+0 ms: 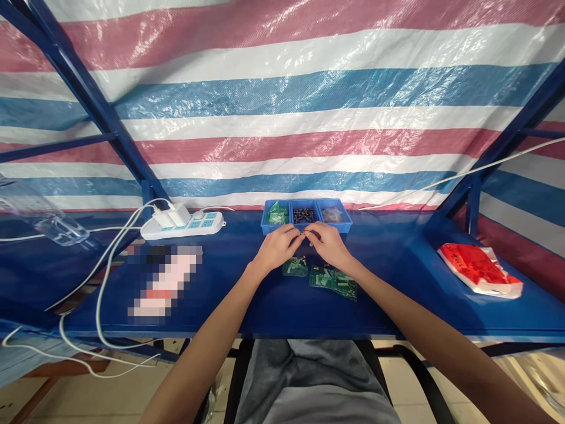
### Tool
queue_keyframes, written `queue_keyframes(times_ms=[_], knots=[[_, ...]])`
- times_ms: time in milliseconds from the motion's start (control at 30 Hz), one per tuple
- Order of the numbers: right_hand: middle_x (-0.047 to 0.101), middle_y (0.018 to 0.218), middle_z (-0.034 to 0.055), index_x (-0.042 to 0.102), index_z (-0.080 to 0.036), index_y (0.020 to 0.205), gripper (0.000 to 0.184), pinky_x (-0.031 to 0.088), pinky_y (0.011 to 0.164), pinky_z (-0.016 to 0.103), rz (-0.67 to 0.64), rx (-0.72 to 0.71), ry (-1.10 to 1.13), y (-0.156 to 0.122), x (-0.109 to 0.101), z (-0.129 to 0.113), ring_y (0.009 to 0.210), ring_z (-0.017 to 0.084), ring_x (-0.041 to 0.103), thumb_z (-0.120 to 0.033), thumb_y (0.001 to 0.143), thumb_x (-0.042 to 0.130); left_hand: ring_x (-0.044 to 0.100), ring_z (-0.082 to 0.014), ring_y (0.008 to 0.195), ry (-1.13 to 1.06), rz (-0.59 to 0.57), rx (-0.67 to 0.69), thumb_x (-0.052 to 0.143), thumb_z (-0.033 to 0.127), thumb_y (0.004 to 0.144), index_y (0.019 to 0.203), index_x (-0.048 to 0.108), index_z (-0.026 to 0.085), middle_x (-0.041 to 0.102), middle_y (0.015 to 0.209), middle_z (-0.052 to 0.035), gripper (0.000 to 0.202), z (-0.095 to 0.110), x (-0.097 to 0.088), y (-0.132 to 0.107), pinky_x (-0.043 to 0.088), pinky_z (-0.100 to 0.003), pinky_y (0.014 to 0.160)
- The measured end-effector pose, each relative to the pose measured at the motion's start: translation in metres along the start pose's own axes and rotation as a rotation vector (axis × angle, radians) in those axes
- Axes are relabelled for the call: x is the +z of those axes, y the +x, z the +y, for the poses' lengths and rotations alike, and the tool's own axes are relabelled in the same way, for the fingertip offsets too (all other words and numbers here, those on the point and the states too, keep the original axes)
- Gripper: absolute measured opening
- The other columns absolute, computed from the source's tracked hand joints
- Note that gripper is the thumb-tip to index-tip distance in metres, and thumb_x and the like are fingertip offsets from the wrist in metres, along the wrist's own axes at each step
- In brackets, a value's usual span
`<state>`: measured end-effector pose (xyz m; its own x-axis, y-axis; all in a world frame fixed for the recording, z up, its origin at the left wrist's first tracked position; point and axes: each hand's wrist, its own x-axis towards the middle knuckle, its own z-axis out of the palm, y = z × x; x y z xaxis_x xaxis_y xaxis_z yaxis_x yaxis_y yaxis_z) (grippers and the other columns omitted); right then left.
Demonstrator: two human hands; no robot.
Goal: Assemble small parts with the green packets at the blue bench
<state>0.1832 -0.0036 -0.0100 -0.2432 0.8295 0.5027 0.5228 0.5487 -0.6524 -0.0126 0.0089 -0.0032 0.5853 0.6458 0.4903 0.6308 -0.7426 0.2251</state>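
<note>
My left hand (278, 246) and my right hand (329, 242) meet fingertip to fingertip above the blue table (265, 306), both pinched on a tiny part (304, 235) too small to name. Just beyond them stands a blue tray (308, 215) with three compartments: green boards on the left, dark small parts in the middle, greyish parts on the right. Below my hands lie a small green circuit board (295, 267) and a larger green circuit board (333, 281).
A white power strip (185, 227) with plugged-in chargers and white cables sits at the back left. A red and white plastic bag (479, 269) lies at the right. A clear plastic bottle (42, 215) is at far left. Striped tarpaulin hangs behind.
</note>
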Motion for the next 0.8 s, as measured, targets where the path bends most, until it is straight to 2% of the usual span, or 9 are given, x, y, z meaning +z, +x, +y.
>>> queue_keyframes(times_ms=[267,433,567,800], knots=[[0.059,0.081,0.0027,0.060,-0.018,0.083,0.017,0.037,0.068,0.027,-0.140,-0.052,-0.171,-0.0033,0.0033,0.0013,0.073,0.016,0.056,-0.010,0.094,0.050,0.059,-0.0161,0.083,0.015,-0.034,-0.005,0.039,0.036,0.106,0.085,0.061,0.018,0.059,0.093,-0.0045,0.035,0.0002,0.0002,-0.0014,0.040,-0.027,0.065],[0.060,0.079,0.0033,0.058,-0.018,0.079,0.019,0.037,0.069,0.027,-0.206,0.006,-0.212,-0.0033,0.0039,0.0038,0.073,0.016,0.057,-0.016,0.097,0.052,0.059,-0.0164,0.081,-0.050,-0.050,-0.027,0.047,0.028,0.098,0.091,0.058,0.020,0.060,0.093,-0.0034,0.015,0.0046,-0.0035,-0.0010,0.042,-0.027,0.067],[0.064,0.084,0.0053,0.061,-0.018,0.083,0.018,0.038,0.071,0.027,-0.257,0.030,-0.254,-0.0032,0.0031,0.0038,0.079,0.018,0.060,-0.014,0.097,0.050,0.059,-0.0170,0.082,-0.079,-0.065,-0.016,0.051,0.023,0.092,0.094,0.054,0.022,0.060,0.094,-0.0024,0.004,0.0061,-0.0037,-0.0016,0.044,-0.028,0.069],[0.065,0.088,0.0069,0.064,-0.017,0.088,0.021,0.039,0.070,0.027,-0.278,0.029,-0.290,-0.0045,0.0024,0.0012,0.079,0.018,0.061,-0.016,0.101,0.047,0.059,-0.0169,0.081,-0.086,-0.057,-0.014,0.046,0.023,0.098,0.106,0.055,0.022,0.061,0.104,-0.0042,0.012,0.0040,-0.0025,-0.0019,0.045,-0.028,0.068]])
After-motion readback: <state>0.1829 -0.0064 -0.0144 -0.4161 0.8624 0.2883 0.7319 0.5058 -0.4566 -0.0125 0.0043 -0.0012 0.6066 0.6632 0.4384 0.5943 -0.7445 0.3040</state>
